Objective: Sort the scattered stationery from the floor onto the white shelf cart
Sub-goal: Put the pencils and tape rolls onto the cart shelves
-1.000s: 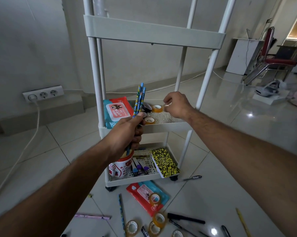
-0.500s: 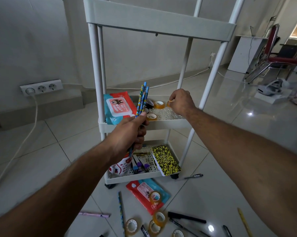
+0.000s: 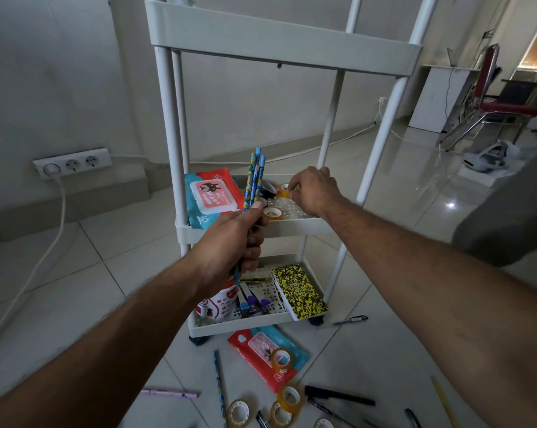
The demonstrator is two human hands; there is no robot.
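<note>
Three pencils (image 3: pixel 254 180) | left hand (image 3: pixel 230 242) grips | right hand (image 3: pixel 312 193) fingertips hidden

A tall white shelf cart (image 3: pixel 381 122) stands on the floor. Three blue pencils (image 3: pixel 254 180) are held upright in front of its middle shelf. Tape rolls (image 3: pixel 272 213) and a red wipes pack (image 3: pixel 213 196) lie there. More tape rolls (image 3: pixel 288 396), pens (image 3: pixel 338 396) and pencils (image 3: pixel 220 384) are scattered below.

Blue patterned pencils (image 3: pixel 254 180); yellow-black speckled notebook (image 3: pixel 301 291); white cart (image 3: pixel 279 41).
</note>
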